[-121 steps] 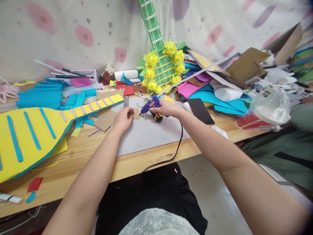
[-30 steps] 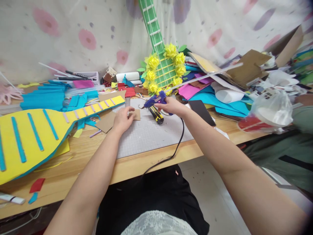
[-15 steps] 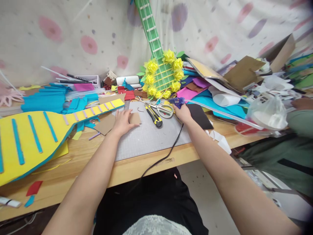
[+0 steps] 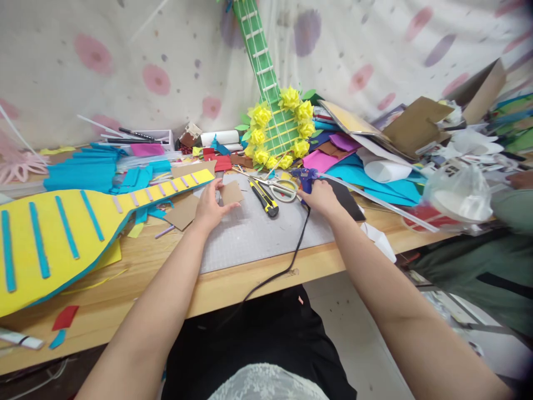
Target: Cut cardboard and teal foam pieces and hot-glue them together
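My left hand: fingers apart beside small cardboard piece, near far left corner of cutting mat; contact unclear. My right hand: fingers closed on blue glue gun, far right corner.

A wooden table carries a grey mat.

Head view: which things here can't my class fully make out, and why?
All in the head view:
Glue gun: handle partly covered by the right hand.
Phone: partly hidden by the right hand.
Small card: contact with the left hand too small to tell.
Yellow guitar: body cut off by the left edge.
Green guitar: neck cut off by the top edge.
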{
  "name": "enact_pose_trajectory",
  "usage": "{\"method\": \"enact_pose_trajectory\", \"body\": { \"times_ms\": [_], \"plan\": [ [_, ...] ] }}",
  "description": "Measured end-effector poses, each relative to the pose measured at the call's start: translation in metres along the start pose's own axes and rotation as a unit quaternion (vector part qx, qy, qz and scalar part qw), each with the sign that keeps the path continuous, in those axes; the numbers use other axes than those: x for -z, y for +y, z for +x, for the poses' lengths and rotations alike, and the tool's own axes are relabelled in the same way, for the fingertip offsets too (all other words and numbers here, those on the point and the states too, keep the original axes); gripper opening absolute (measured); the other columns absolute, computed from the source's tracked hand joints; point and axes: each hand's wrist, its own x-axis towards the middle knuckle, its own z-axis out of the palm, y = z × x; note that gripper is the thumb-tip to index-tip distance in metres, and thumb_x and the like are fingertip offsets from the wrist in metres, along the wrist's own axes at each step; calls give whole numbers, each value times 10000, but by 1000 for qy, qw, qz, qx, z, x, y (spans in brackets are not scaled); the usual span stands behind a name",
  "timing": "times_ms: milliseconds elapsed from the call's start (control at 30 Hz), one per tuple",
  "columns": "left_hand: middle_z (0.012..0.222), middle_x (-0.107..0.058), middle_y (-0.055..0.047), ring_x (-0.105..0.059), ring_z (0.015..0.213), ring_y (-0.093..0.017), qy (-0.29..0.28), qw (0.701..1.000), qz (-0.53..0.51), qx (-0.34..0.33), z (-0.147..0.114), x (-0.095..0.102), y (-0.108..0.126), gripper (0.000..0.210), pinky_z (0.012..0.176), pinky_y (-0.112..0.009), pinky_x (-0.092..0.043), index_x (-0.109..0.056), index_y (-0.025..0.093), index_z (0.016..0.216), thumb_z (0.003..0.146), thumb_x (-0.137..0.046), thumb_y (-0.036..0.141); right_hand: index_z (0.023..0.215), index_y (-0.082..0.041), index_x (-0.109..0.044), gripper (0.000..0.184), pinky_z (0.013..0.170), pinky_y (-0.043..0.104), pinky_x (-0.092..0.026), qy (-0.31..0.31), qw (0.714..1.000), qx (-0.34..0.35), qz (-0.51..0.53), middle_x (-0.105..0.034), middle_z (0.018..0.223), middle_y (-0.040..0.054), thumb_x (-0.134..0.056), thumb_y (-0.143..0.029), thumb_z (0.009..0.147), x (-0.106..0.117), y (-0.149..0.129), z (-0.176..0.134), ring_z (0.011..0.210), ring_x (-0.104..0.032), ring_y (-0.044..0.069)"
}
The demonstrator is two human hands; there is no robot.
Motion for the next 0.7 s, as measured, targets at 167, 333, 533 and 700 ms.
{"method": "enact_pose_trajectory", "body": {
  "times_ms": [167,333,533,700],
  "plan": [
    [1173,-560,-114,-524,1113,-248,28,1000,-1,10,0,-1,-4,732,960,-398,-390,-406,213,1238,626,-735,444,1120,-22,-543,532,908,426,-393,8,999,5,-38,-539,1144,252,-560,-441,793,16,-5,-17,1103,-499,343],
    [1176,-562,-114,-525,1114,-244,29,999,-2,14,0,-3,-6,732,962,-392,-387,-404,214,1241,629,-734,444,1000,-73,-627,359,902,397,-396,23,997,71,30,-598,1075,201,-562,-367,805,26,-23,-19,1066,-529,294],
    [1186,-558,-113,-530,1110,-240,24,1000,-9,10,0,-1,-1,719,962,-401,-394,-382,229,1252,658,-705,470,920,-156,-637,251,667,231,-445,-181,883,152,406,-668,872,47,-560,-357,791,5,-83,-29,741,-579,113],
    [1194,-553,-116,-534,1107,-232,23,1000,-21,2,-1,-1,-1,713,962,-395,-396,-366,223,1262,677,-693,464,835,-162,-619,211,594,183,-417,-289,773,110,553,-661,810,26,-613,-350,740,-14,-112,-33,630,-527,63]
  ]
}}
